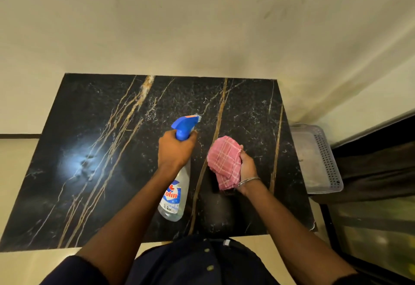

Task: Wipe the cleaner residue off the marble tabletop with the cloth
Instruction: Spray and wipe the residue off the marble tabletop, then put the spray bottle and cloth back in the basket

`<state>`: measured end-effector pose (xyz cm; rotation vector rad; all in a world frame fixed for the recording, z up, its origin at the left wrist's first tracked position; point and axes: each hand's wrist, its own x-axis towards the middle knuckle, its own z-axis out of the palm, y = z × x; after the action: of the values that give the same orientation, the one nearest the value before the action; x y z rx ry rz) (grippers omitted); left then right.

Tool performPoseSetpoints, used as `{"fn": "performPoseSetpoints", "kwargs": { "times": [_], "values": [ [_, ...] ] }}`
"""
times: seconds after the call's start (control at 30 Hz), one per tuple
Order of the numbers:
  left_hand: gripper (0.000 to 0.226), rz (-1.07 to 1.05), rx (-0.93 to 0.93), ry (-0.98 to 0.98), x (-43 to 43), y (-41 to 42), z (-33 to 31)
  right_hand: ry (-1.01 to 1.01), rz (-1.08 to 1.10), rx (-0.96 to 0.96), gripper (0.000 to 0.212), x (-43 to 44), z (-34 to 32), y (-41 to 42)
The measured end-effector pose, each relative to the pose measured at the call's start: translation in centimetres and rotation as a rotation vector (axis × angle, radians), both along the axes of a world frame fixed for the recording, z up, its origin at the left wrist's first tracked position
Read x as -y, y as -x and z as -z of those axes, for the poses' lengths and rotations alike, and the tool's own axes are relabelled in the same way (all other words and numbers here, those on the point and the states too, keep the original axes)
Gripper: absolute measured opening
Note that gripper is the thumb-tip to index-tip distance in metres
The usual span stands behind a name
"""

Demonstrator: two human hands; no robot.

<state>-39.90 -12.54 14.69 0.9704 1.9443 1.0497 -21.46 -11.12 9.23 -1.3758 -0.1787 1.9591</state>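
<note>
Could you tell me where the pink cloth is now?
In the head view, the pink cloth is bunched in the right hand, right of the spray bottle.

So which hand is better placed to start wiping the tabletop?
The right hand: it grips the pink cloth over the marble tabletop. The left hand is busy holding the spray bottle.

2 hands point(175, 148) point(247, 166), 1 cloth point(223, 161), 1 bottle point(174, 197), 1 basket point(325, 161)

Above the tabletop point(94, 127), the left hand point(175, 147) gripped a spray bottle point(174, 192); the right hand point(247, 165) held a bunched pink cloth point(223, 161) nearer the right edge.
</note>
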Motion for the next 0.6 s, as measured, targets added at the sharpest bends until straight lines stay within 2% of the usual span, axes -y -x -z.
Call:
{"fn": "performPoseSetpoints", "kwargs": {
  "times": [0.07, 0.13, 0.2, 0.27, 0.33, 0.5, 0.6],
  "values": [
    [0.021, -0.008, -0.006, -0.019, 0.0, 0.6, -0.4, 0.002, 0.03, -0.185, 0.067, -0.4, -0.6, 0.1],
    [0.022, -0.014, -0.014, -0.039, 0.2, 1.3, -0.8, -0.062, -0.019, -0.236, 0.066, -0.4, -1.3, 0.4],
    [0.022, -0.006, -0.009, -0.064, 0.4, 2.0, -1.0, -0.126, -0.098, -0.198, 0.054, -0.4, -1.7, 0.7],
    [0.02, 0.005, 0.004, -0.087, 0.5, 2.6, -1.2, -0.132, -0.185, -0.096, 0.059, -0.7, -2.0, 1.2],
    [0.018, 0.015, 0.018, -0.121, 0.8, 3.3, -1.3, -0.114, -0.223, 0.023, 0.054, -0.8, -2.0, 1.8],
    [0.016, 0.128, 0.085, -0.243, 1.6, 4.6, -1.8, -0.165, -0.115, 0.117, 0.056, -0.6, -1.6, 2.5],
    [0.019, 0.188, 0.121, -0.296, 1.7, 4.8, -2.3, -0.199, -0.024, 0.197, 0.039, -0.3, -1.6, 2.3]
  ]
}}
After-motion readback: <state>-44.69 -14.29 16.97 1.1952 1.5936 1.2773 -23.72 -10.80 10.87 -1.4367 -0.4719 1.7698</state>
